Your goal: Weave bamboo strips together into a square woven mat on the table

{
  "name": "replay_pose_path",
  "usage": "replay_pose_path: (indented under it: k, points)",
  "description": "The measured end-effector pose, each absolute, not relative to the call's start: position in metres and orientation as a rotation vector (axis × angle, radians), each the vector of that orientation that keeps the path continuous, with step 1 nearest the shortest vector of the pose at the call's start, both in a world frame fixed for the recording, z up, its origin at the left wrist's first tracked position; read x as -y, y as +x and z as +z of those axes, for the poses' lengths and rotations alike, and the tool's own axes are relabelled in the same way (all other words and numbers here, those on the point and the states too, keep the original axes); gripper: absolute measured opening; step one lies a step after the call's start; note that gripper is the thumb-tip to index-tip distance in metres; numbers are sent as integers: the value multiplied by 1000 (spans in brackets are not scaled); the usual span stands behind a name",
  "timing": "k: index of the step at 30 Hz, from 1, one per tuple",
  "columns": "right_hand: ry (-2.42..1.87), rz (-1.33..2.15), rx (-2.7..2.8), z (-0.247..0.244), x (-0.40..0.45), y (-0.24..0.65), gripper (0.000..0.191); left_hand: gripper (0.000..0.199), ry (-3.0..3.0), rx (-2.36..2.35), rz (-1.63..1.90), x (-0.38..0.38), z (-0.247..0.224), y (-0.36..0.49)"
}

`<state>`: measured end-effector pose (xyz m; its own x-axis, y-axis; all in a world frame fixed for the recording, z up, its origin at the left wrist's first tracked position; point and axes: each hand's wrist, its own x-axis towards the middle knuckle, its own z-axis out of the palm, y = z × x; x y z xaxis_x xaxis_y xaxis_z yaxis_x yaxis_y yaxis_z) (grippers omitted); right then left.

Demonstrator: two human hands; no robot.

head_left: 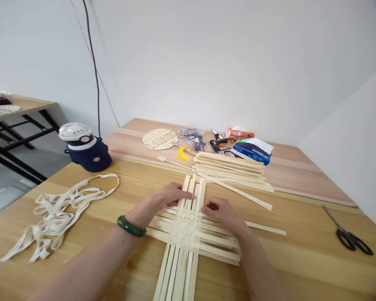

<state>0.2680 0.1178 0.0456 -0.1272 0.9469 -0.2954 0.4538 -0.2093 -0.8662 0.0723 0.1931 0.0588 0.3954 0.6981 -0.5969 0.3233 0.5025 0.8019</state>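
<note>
A woven mat of pale bamboo strips (184, 230) lies flat in front of me, its loose ends reaching out on all four sides. My left hand (175, 194), with a green bangle above the wrist, is at the far left of the weave. Its thumb lies across the upright strips, and its other fingers are partly hidden beneath them. On the opposite side, my right hand (217, 210) has curled fingers, thumb and forefinger pinched at the edge of the rightmost upright strip. What lies inside that curl is partly hidden.
Behind the weave is a stack of bamboo strips (230, 167). Scissors (347, 238) lie at right, white cloth tape (62, 213) at left near a navy-and-white jug (86, 146). Further back are a woven fan (159, 139), a glue gun (218, 144) and a tissue pack (252, 150).
</note>
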Motion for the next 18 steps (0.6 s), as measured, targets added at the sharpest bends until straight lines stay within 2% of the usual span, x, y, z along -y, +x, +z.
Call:
replay_pose_path:
  k: [6,12,18]
  points:
    - [-1558,1379,1797,75,-130,267,17,43,1051,-1180,354,-182,78,61]
    - [-1409,1341,2044,104,-133,264,12,49,1027,-1165,456,-167,91,51]
    - [-1361,1313,2063,114,-128,264,14,43,1014,-1150,524,-153,100,47]
